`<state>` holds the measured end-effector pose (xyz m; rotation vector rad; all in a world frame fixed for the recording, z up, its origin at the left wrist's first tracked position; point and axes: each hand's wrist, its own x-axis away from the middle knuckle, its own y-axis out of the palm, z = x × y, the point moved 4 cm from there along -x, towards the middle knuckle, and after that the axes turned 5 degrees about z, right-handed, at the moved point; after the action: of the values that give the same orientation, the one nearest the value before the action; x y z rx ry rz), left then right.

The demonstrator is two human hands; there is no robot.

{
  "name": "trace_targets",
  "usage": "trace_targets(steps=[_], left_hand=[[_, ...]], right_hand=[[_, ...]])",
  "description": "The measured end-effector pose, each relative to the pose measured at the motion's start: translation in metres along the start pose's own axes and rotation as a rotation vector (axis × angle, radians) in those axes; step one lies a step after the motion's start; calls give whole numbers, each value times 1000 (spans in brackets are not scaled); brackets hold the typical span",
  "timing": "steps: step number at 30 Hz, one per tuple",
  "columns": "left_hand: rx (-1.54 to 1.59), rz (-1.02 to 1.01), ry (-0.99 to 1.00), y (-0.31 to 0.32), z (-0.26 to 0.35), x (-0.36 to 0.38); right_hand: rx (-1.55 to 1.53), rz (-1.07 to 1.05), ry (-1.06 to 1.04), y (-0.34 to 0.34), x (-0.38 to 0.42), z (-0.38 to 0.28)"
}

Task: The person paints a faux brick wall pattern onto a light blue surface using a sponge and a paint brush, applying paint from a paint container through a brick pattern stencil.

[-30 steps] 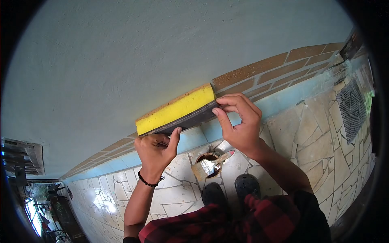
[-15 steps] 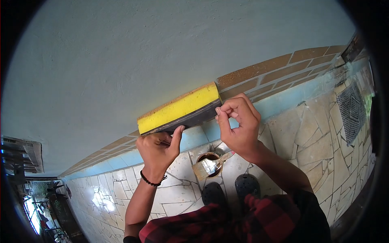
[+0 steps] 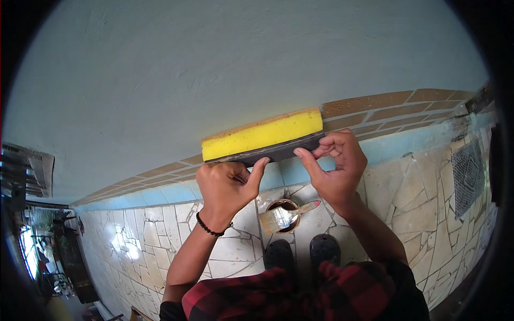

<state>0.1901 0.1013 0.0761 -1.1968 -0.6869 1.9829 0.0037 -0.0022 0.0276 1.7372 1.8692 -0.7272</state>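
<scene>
A long yellow foam sponge [image 3: 262, 131] with a dark backing strip lies along the grey wall, its far edge stained brown and right at the wall. My left hand [image 3: 227, 187], a beaded bracelet on its wrist, grips the left part of the backing, thumb pressed on the strip and fingers partly hidden beneath. At the right end, my right hand [image 3: 340, 166] holds the same backing between thumb and curled fingers. Brown painted brick shapes [image 3: 393, 100] with grey joints run along the wall's bottom on both sides of the sponge.
Below the hands, a round pot [image 3: 292, 206] of brown paint stands on the stone-patterned floor [image 3: 235, 254], with a paintbrush [image 3: 281, 218] across its rim. Dark clogs [image 3: 325, 250] are just behind it. Light blue tiles [image 3: 375, 142] edge the wall; a grey mat [image 3: 467, 176] lies right.
The sponge and both hands have shifted right in the view, and the sponge looks more level. My right thumb has moved from the sponge's corner to the near edge of the backing.
</scene>
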Motion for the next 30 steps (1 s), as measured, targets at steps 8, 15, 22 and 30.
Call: trace_targets(steps=[8, 15, 22, 30], left_hand=[[-14, 14, 3, 1, -3, 0], [1, 18, 15, 3, -2, -1], [-70, 16, 60, 2, -2, -3], [-13, 114, 125, 8, -10, -1]], right_hand=[[30, 1, -14, 1, -1, 0], [50, 1, -31, 2, -3, 0], [69, -6, -61, 3, -3, 3], [63, 7, -63, 6, -3, 6]])
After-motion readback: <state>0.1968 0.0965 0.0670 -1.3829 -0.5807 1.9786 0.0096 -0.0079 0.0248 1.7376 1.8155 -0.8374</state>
